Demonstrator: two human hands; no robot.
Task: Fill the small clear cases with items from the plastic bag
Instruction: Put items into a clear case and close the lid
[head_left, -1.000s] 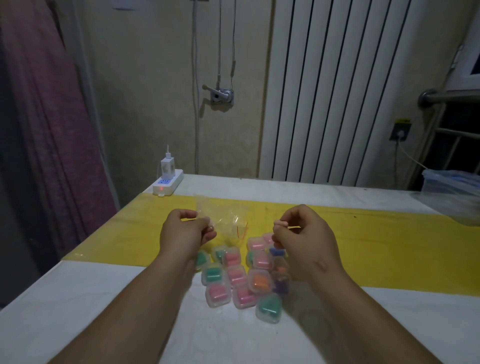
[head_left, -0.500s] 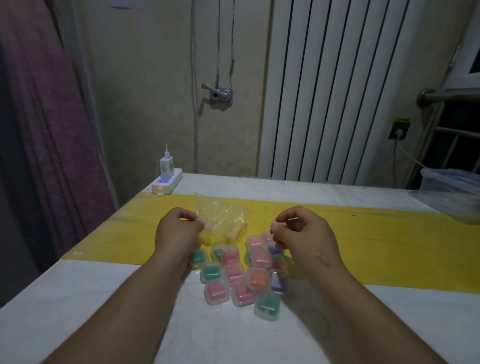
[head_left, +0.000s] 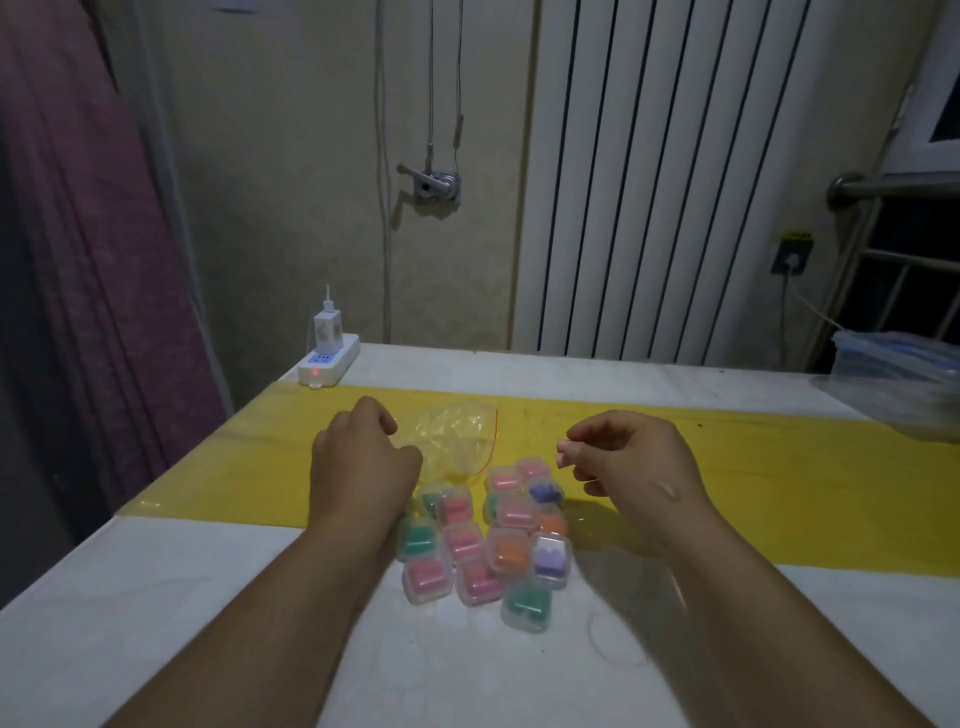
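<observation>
A cluster of several small clear cases (head_left: 511, 553), holding pink, green, orange and purple items, sits on the table where the yellow strip (head_left: 779, 483) meets the white top. Just behind them the clear plastic bag (head_left: 457, 436) with a red seal line lies crumpled on the yellow strip. My left hand (head_left: 363, 457) rests at the bag's left edge, fingers curled onto it. My right hand (head_left: 634, 457) hovers to the right of the cases, thumb and fingers loosely apart, with nothing visible in them.
A white power strip (head_left: 327, 361) with a charger plugged in sits at the table's back left corner. A clear plastic container (head_left: 898, 379) stands at the back right. A purple curtain (head_left: 78, 260) hangs beyond the table's left edge.
The bag has come down from the air onto the yellow strip with my left hand. My right hand has let go of it and moved away to the right, fingers opening.
</observation>
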